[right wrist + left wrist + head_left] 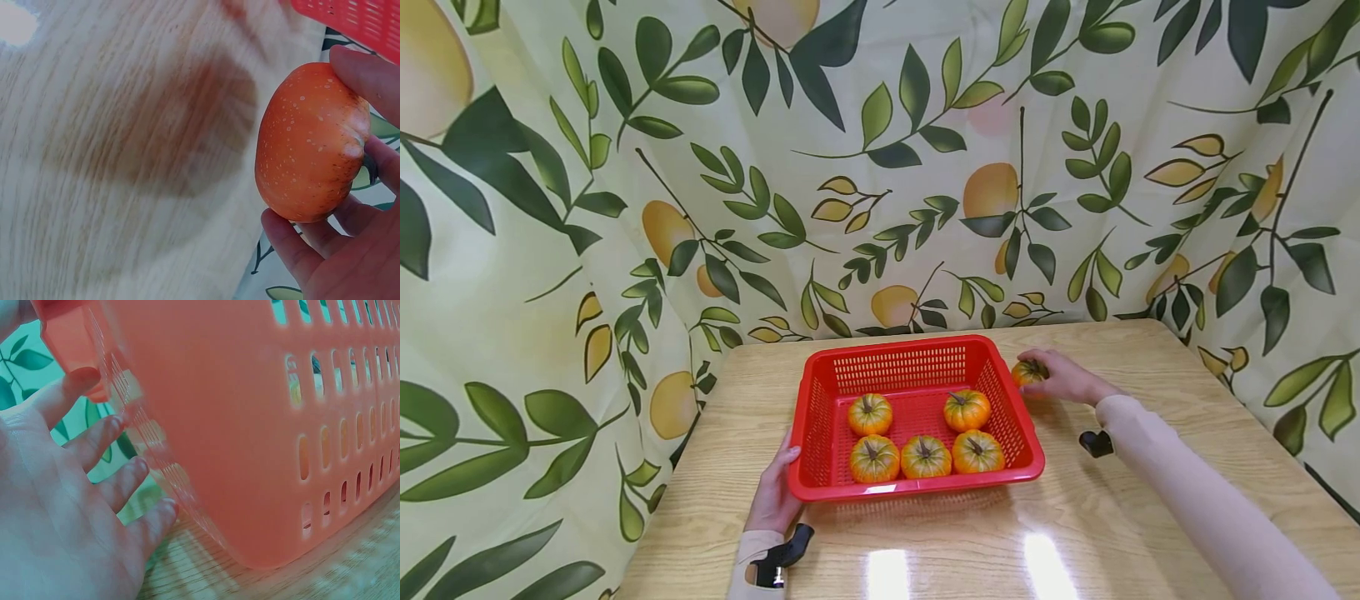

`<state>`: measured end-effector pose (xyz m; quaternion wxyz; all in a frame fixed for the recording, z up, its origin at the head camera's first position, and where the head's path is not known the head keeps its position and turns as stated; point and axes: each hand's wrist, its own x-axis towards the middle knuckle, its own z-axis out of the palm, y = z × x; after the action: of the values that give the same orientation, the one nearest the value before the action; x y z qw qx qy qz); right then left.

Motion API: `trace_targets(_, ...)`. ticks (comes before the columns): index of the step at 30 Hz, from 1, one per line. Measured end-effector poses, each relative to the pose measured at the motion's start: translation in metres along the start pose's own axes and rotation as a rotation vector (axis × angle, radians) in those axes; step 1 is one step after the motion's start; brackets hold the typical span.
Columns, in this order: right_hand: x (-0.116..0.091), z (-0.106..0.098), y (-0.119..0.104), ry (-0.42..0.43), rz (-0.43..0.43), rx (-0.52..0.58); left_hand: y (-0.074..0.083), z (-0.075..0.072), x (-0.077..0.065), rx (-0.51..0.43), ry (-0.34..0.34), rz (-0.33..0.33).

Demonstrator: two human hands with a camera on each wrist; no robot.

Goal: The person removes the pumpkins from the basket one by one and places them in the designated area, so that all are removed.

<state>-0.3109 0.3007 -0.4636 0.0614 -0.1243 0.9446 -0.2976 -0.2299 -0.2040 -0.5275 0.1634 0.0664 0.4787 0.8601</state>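
Right hand [1063,377] is curling fingers and thumb around a small orange pumpkin [1028,372] sitting on the worktop [1150,467] just beside the red basket's [917,492] right wall. Left hand [775,492] is resting relaxed, fingers straight against the basket's left wall. The pumpkin is looking light, hard and smooth, likely a bit slick; gripping around its ribbed sides seems safest. Five more pumpkins are lying in the basket. The wood-grain worktop is showing glare; a leaf-print curtain [880,167] is hanging behind.
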Motion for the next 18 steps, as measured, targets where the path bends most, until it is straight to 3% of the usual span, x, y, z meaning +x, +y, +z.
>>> trace_targets(9, 0.0017, 0.0051, 0.0038, -0.047, 0.084, 0.008, 0.0, 0.0012, 0.001, -0.033, 0.021, -0.024)
trace_targets(18, 0.0014, 0.009, 0.0043, -0.058, 0.097, 0.015, 0.0008, 0.0018, 0.0015, -0.018, 0.061, -0.044)
